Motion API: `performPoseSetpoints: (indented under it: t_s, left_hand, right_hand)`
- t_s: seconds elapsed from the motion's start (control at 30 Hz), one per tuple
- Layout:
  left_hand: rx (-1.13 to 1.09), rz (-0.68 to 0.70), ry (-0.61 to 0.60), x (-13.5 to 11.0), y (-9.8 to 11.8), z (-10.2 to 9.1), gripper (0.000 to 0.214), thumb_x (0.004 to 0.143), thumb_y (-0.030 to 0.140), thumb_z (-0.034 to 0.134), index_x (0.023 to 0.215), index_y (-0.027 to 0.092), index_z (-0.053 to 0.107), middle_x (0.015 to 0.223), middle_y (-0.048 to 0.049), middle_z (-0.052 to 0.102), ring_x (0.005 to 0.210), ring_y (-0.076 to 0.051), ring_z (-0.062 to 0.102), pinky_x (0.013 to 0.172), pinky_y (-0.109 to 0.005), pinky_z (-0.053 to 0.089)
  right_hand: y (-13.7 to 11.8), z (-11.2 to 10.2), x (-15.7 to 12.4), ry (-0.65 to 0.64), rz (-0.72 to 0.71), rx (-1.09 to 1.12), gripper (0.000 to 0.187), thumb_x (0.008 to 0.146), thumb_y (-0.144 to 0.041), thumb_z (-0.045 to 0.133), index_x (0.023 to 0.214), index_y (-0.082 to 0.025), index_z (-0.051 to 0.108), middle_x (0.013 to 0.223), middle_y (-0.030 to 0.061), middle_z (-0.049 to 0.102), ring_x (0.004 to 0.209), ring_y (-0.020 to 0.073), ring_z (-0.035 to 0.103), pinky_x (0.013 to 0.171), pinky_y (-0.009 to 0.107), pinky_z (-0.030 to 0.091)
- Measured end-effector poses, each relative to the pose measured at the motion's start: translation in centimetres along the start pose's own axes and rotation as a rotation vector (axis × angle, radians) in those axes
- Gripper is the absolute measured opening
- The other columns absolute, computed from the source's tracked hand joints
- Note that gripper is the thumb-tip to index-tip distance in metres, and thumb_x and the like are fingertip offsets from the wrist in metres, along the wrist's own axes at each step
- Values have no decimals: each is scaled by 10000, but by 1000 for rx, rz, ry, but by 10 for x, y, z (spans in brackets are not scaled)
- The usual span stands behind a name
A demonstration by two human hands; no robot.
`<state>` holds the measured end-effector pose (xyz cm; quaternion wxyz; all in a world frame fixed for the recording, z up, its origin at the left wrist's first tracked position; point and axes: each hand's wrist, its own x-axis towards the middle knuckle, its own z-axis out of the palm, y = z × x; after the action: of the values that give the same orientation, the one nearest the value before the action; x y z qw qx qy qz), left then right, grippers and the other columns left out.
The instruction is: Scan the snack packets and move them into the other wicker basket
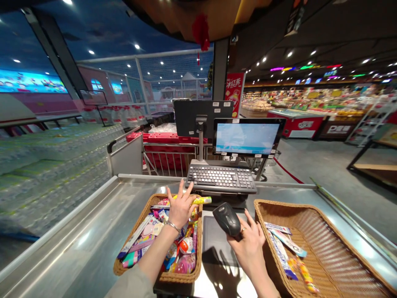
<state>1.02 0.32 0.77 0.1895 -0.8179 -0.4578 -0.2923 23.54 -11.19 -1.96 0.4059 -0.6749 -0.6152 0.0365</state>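
In the head view, my left hand (181, 209) is over the left basket (200, 244), which sits at 7 o'clock on the metal tabletop (96, 236). I have its outer fingers splayed apart toward 11 to 1 o'clock, while the innermost one closes on a yellow stick (203, 200); the thumb is hidden from me. The stick is near 6 o'clock, its long axis almost level, the free end pointing to 3 o'clock past the basket's inner rim. My right hand (249, 242), at 5 o'clock, has its fingers clamped on a black scanner (228, 217). The scanner's long axis slants from its hidden grip up to its nose, which points to about 11 o'clock, toward the stick's free end; the two look close but apart. Under my left arm, that basket is heaped with packets and sweets, among them a red-and-white egg (186, 245). At 4 o'clock stands the right basket (328, 256), holding a few slim packets (290, 243) and a twisted orange-yellow stick (305, 275), this one aligned roughly from 11 to 5 o'clock. Beyond my hands, at 1 o'clock from the scanner's nose, I see the keyboard (221, 176), with a lit screen (246, 137) behind it.
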Motion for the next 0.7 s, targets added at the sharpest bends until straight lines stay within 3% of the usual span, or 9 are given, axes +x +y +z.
performPoseSetpoints:
  t_s: [0.33, 0.47, 0.7]
  left_hand:
    - [-38, 85, 18, 21, 21, 6, 160, 836, 342, 655, 978, 297, 713, 1473, -44, 477, 1449, -381, 251, 1083, -781, -55]
    - [-55, 125, 6, 32, 33, 9, 175, 825, 353, 678, 991, 305, 706, 1484, -31, 462, 1449, -385, 245, 1078, -786, -67]
    - [-111, 208, 10, 51, 59, 19, 205, 824, 386, 679, 1015, 314, 705, 1471, -42, 479, 1447, -387, 249, 1081, -783, -60]
  right_hand:
    - [17, -19, -1, 89, 31, -60, 329, 737, -309, 586, 1046, -274, 693, 1233, 44, 666, 1349, 346, 397, 1091, 621, 204]
    - [28, -30, -1, 118, 76, -85, 304, 750, -319, 589, 1028, -267, 700, 1226, 53, 668, 1351, 338, 391, 1110, 614, 158]
    - [47, -48, -4, 222, 162, -113, 264, 731, -377, 619, 938, -252, 722, 1176, 67, 691, 1337, 339, 411, 1110, 596, 179]
